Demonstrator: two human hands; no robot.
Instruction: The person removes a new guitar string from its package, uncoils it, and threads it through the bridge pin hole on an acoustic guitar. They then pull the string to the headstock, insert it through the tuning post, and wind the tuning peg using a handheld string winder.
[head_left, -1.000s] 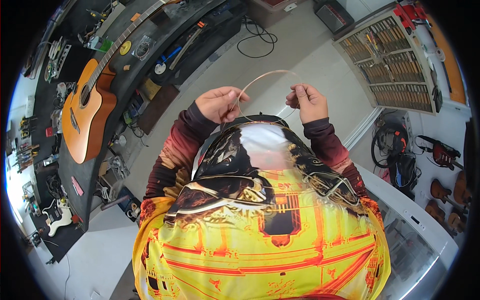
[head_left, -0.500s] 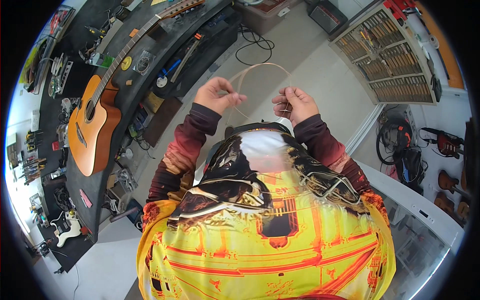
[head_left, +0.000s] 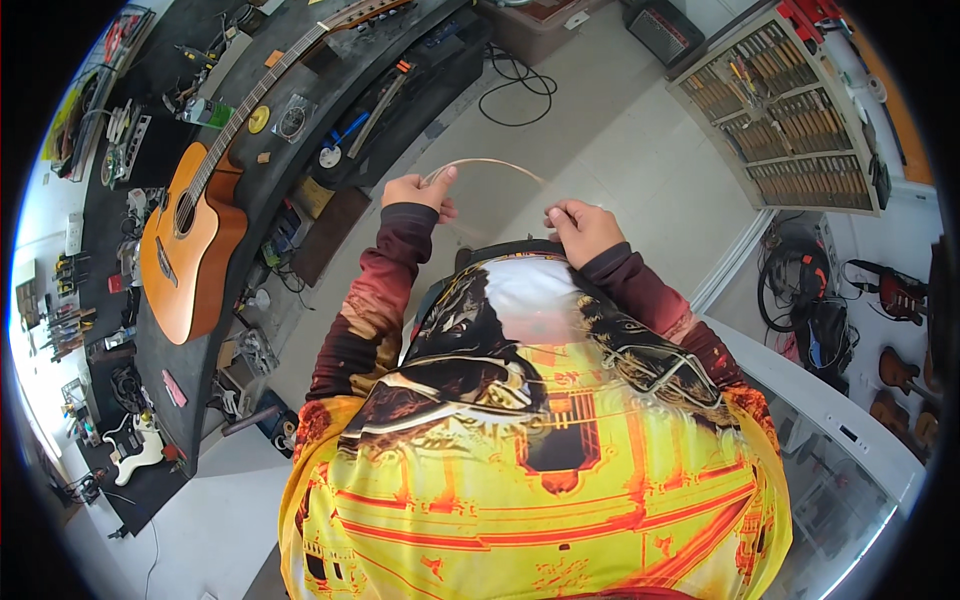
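Observation:
A thin copper-coloured wire or string (head_left: 485, 161) arches between my two hands over my lap, its lower part faint against the floor. My left hand (head_left: 420, 195) pinches it at the left end of the arch, thumb raised and fingers curled. My right hand (head_left: 582, 232) sits lower, its thumb and fingertips closed where the faint right end of the strand comes down. An acoustic guitar (head_left: 190, 255) lies on the dark workbench to my left.
The cluttered dark bench (head_left: 205, 380) curves along the left. A coiled black cable (head_left: 515, 95) lies on the floor ahead, near an amplifier (head_left: 655, 35). A wooden rack of tools (head_left: 780, 125) stands at right, above bags and cords (head_left: 805, 305), hanging guitars (head_left: 895, 300) and a glass-topped unit (head_left: 840, 440).
My right hand has moved left and down, and my left hand slightly left. The strand's arch has shifted left and flattened. The view has shifted slightly.

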